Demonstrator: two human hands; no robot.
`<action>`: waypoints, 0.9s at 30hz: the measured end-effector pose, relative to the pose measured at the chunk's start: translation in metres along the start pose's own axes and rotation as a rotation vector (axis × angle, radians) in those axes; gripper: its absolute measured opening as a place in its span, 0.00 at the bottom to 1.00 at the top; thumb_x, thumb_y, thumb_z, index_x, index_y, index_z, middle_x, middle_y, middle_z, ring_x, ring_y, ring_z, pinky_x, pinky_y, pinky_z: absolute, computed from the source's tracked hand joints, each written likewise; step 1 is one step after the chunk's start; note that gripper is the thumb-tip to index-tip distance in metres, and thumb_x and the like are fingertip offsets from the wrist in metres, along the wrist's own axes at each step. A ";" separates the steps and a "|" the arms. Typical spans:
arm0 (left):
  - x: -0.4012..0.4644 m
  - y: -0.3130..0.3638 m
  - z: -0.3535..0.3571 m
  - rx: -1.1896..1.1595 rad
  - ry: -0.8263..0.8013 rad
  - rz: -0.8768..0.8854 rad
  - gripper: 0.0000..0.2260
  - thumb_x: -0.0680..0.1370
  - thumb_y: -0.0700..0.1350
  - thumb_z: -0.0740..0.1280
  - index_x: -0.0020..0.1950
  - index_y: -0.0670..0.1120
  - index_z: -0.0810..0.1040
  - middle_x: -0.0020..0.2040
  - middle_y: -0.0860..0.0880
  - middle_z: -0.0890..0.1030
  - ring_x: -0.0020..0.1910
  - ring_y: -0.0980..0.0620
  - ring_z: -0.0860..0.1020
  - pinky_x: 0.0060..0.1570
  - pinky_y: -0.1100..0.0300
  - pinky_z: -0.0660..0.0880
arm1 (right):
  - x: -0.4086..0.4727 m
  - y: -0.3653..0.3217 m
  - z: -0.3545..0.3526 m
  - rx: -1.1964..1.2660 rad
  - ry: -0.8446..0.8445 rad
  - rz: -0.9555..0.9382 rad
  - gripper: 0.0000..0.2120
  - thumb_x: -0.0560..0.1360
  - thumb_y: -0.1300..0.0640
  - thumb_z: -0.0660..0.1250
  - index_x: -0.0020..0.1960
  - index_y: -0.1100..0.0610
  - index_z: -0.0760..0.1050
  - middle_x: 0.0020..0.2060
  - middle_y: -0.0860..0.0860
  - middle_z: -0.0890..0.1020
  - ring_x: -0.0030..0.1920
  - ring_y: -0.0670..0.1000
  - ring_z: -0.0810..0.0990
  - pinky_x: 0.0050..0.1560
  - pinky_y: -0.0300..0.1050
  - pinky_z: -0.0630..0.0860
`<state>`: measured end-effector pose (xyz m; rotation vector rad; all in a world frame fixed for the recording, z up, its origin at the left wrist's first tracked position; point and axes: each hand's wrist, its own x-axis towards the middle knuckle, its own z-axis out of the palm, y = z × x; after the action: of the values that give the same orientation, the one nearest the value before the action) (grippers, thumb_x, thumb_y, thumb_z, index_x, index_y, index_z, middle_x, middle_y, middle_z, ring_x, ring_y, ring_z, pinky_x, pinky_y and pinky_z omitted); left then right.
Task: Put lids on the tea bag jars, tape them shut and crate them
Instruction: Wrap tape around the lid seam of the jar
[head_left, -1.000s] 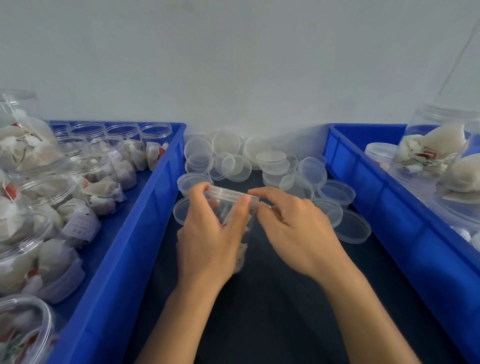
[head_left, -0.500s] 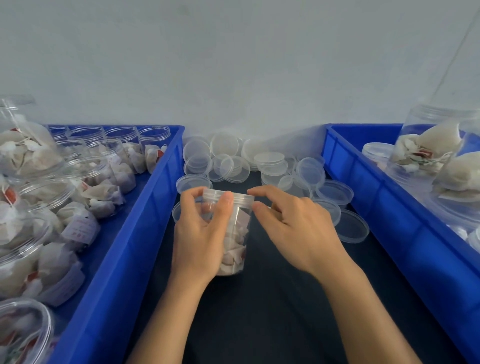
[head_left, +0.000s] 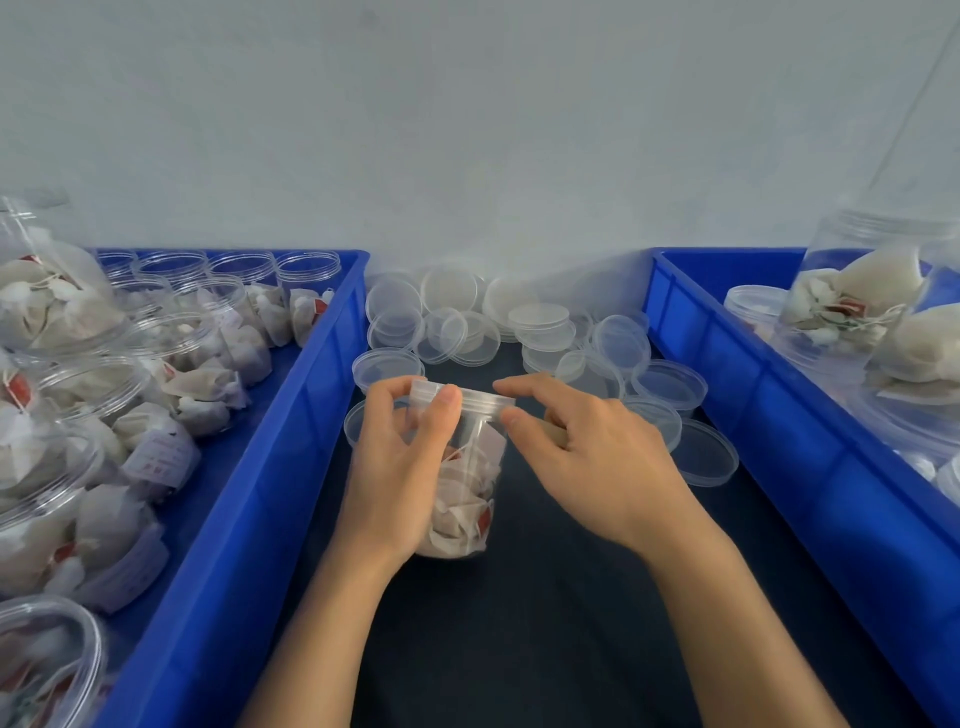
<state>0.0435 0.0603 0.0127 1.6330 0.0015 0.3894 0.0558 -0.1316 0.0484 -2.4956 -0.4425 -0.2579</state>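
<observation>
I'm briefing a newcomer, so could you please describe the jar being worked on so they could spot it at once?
Between the two blue crates lies a dark table strip. At its middle stands a clear jar of tea bags, gripped by the left hand. Unlike the open jars in the left crate, it stands outside any crate and wears a lid.

My dark table (head_left: 571, 623) carries two blue crates, the left crate (head_left: 249, 519) and the right crate (head_left: 810, 467), a heap of clear lids (head_left: 540, 322) between them, and the jar (head_left: 462, 499) standing upright.
</observation>
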 end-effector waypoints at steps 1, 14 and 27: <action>0.000 0.000 0.000 0.000 -0.015 -0.008 0.23 0.75 0.70 0.67 0.61 0.57 0.74 0.54 0.61 0.84 0.53 0.57 0.85 0.50 0.57 0.82 | 0.000 0.001 0.000 0.002 -0.022 0.005 0.16 0.82 0.32 0.53 0.68 0.29 0.68 0.35 0.32 0.80 0.42 0.42 0.79 0.47 0.47 0.74; -0.014 0.008 0.006 0.524 0.246 0.170 0.30 0.70 0.78 0.61 0.62 0.59 0.78 0.55 0.61 0.78 0.51 0.64 0.78 0.46 0.65 0.73 | -0.002 -0.012 0.001 0.031 0.047 0.019 0.21 0.80 0.32 0.55 0.71 0.32 0.72 0.33 0.32 0.81 0.44 0.40 0.82 0.50 0.46 0.80; -0.009 0.003 0.010 0.363 0.203 0.062 0.35 0.72 0.81 0.57 0.70 0.62 0.67 0.58 0.61 0.81 0.52 0.64 0.80 0.44 0.64 0.74 | -0.005 -0.020 0.005 0.036 0.039 -0.010 0.21 0.84 0.48 0.55 0.75 0.34 0.68 0.28 0.42 0.77 0.37 0.47 0.78 0.49 0.51 0.78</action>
<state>0.0367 0.0486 0.0130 1.9470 0.1843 0.6290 0.0440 -0.1143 0.0528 -2.4498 -0.4399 -0.2994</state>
